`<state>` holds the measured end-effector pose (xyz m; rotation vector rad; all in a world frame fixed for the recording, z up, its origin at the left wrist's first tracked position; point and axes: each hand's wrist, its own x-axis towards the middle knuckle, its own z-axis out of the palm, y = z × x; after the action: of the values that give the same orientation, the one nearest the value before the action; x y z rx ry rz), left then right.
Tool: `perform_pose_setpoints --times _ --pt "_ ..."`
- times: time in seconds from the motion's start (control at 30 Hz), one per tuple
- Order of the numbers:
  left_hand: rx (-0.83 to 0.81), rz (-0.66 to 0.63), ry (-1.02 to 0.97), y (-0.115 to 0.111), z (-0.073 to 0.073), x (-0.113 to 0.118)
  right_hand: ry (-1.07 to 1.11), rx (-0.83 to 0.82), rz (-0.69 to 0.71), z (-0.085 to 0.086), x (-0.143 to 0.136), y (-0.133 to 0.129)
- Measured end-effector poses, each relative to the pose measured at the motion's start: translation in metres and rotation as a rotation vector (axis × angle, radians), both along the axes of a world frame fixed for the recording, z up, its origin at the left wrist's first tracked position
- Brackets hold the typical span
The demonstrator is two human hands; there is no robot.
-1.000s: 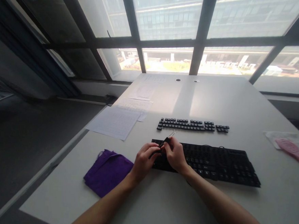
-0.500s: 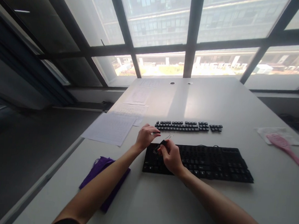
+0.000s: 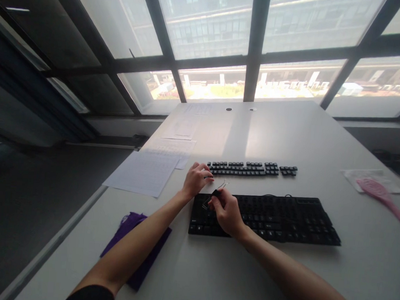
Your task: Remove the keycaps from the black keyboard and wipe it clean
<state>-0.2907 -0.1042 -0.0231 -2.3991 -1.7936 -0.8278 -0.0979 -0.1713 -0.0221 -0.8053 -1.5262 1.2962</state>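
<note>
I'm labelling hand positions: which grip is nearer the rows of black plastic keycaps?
Left. The left grip is at the left end of the black keycaps; the right grip is on their near side, over the long black plastic keyboard.

On the table (image 3: 205, 273), keycaps (image 3: 237, 172) lie behind the keyboard (image 3: 280, 219) (cloth (image 3: 150, 257) to its left, hairbrush (image 3: 378, 193) right).

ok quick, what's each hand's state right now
Left hand: fingers bent by the loose keycaps; can't tell if it's holding one.
Right hand: closed, holding a wire keycap puller.
</note>
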Motion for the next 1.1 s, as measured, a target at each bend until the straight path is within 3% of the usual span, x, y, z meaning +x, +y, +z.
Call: perform_pose_setpoints --times 0.27,0.57,0.77,1.1 --pt "0.002 0.032 -0.083 0.001 -0.004 -0.002 -0.012 0.004 0.006 0.002 0.000 0.000" --pt "0.050 0.089 -0.144 -0.005 0.001 -0.014 -0.017 0.018 0.019 0.003 0.001 0.000" --pt "0.045 0.119 -0.115 -0.014 -0.002 -0.022 -0.009 0.014 0.022 0.002 0.000 -0.001" --pt "0.035 0.124 -0.123 -0.009 -0.007 -0.021 0.000 0.011 0.019 0.001 0.000 0.000"
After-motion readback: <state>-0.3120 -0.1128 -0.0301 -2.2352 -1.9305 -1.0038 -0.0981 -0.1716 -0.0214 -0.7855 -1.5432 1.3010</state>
